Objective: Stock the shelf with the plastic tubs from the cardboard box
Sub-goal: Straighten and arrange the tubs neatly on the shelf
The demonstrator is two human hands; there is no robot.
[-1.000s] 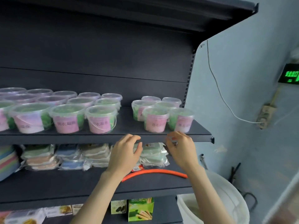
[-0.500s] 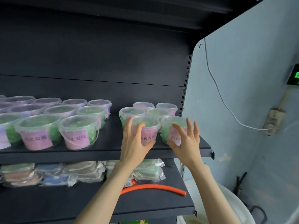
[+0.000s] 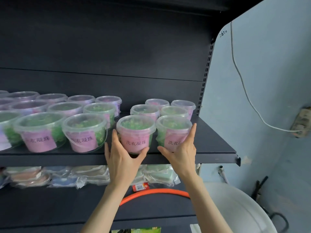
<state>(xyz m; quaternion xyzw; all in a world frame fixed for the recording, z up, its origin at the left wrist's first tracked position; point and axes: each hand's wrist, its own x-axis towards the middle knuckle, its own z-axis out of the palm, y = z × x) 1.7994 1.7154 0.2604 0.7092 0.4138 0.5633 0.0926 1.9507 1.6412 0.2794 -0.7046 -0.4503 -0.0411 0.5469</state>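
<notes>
Left front tub (image 3: 135, 133) and right front tub (image 3: 174, 130): clear, lidded, green beads inside, pink printed labels facing out. Both stand at the front edge of the upper shelf (image 3: 217, 148), right end. Left hand (image 3: 123, 158) clasps the left one low, thumb and fingers on either side; right hand (image 3: 181, 152) does the same on the right one. Probably squaring them up. More tubs (image 3: 84, 132) are in rows to the left.

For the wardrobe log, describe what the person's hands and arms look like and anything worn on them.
Both the left hand and the right hand are bare: no gloves, and no ring, watch or bracelet shows. The left forearm and right forearm are uncovered down to the picture's bottom edge; no sleeve is in view.
</notes>
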